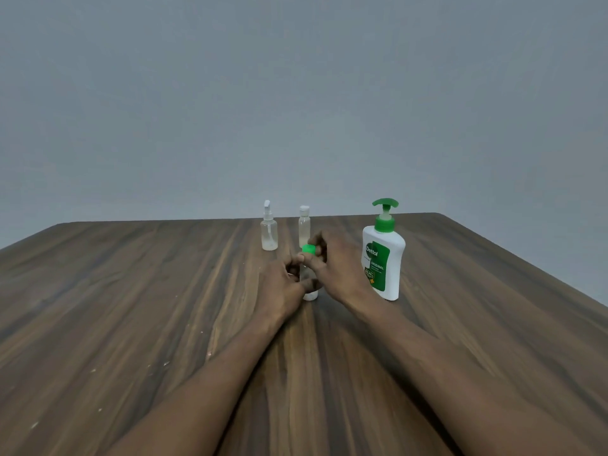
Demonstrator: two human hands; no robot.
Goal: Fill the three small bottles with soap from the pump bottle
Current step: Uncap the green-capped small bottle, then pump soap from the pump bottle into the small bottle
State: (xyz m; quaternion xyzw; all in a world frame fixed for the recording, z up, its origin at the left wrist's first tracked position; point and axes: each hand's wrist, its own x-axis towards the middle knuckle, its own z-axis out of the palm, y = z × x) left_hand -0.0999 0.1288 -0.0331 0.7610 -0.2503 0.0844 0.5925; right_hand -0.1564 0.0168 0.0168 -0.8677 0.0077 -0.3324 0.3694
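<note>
1. Now the work is at the cap of one small bottle: the green-capped bottle (pixel 310 293) stands upright on the worktop (pixel 131 291), near the middle and just left of the pump bottle (pixel 383 258).
2. The left hand (pixel 283 281) wraps the clear body of that bottle, its fingers curled round it to keep it steady, and only the base shows below them.
3. The right hand (pixel 335 268) comes in from above and to the right, its fingers (pixel 317 242) pinching the green cap (pixel 308 249) at the top.
4. Whether the cap is being twisted off or tightened on cannot be told from this one view, and the fill level inside is hidden by the left hand.
5. The spray bottle (pixel 269 232) and the flip-top bottle (pixel 304 227) stand side by side further back, both capped. Each seems to hold some pale liquid, though how much is unclear.
6. If the cap is coming off, the next move calls for laying it aside and bringing the open neck under the pump spout, which is close by but faces the other way. If it is going on, it needs a firm final twist while the left hand holds against the turn.
</note>
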